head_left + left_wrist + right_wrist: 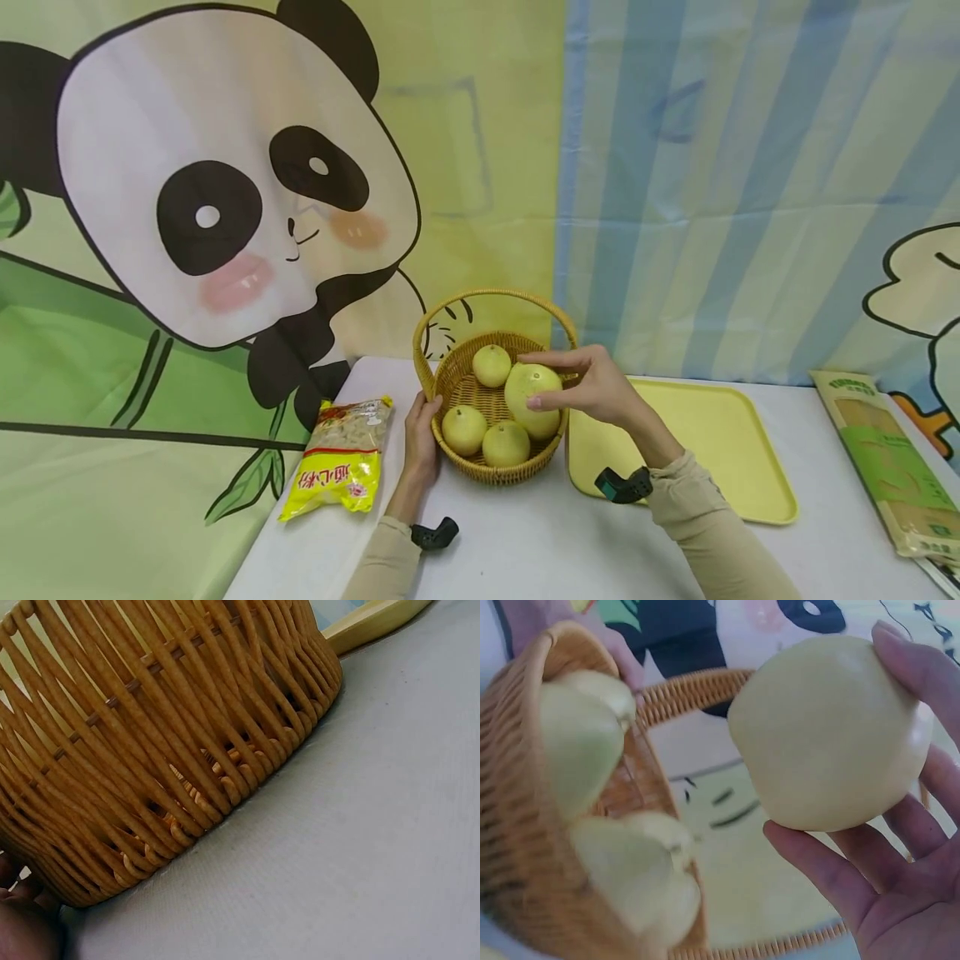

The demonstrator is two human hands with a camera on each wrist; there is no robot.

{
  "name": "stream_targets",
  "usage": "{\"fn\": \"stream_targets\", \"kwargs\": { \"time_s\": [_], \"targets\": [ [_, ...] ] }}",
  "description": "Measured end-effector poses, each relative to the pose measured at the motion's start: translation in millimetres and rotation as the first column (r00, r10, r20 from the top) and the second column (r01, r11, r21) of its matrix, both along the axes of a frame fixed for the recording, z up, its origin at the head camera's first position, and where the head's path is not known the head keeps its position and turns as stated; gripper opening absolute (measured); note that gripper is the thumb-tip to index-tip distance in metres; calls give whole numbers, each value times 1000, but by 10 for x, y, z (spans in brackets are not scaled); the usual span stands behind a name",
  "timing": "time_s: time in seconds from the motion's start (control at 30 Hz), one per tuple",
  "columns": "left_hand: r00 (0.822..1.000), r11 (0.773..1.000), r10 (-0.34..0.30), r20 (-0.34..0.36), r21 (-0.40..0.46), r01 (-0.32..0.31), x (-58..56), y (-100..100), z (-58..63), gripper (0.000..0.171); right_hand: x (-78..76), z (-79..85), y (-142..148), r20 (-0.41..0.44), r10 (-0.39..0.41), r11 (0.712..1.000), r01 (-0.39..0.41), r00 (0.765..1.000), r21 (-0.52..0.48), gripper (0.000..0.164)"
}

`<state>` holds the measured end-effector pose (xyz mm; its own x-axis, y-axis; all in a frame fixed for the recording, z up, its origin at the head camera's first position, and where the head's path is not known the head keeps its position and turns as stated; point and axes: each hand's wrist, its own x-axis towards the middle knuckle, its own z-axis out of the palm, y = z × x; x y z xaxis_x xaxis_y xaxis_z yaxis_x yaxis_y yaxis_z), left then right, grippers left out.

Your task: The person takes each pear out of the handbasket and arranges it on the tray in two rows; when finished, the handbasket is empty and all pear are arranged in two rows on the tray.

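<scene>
A round wicker basket with a tall arched handle stands on the table, several pale yellow-green pears inside. My left hand grips the basket's left side near the foot of the handle; in the left wrist view only part of that hand shows beside the woven wall. Above the basket's right part, my right hand holds one pear between thumb and fingers. Up close in the right wrist view, this pear fills the grasp, beside the tilted-looking basket.
Right of the basket lies a pale yellow tray, partly under my right forearm. A yellow-and-clear food bag lies to the left. Farther right is a green-and-tan package. A printed panda curtain hangs behind the table.
</scene>
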<state>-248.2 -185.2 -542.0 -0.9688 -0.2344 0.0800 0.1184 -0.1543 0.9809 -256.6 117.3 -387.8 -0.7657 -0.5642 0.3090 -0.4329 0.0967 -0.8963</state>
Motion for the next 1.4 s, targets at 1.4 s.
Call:
{"fn": "stream_targets", "kwargs": {
  "time_s": [1.4],
  "targets": [
    [1000, 1000, -2, 3, -23, 2, 4, -6, -22, 46, -459, -1217, 1540, 110, -573, 819, 569, 812, 71, 58]
  ]
}}
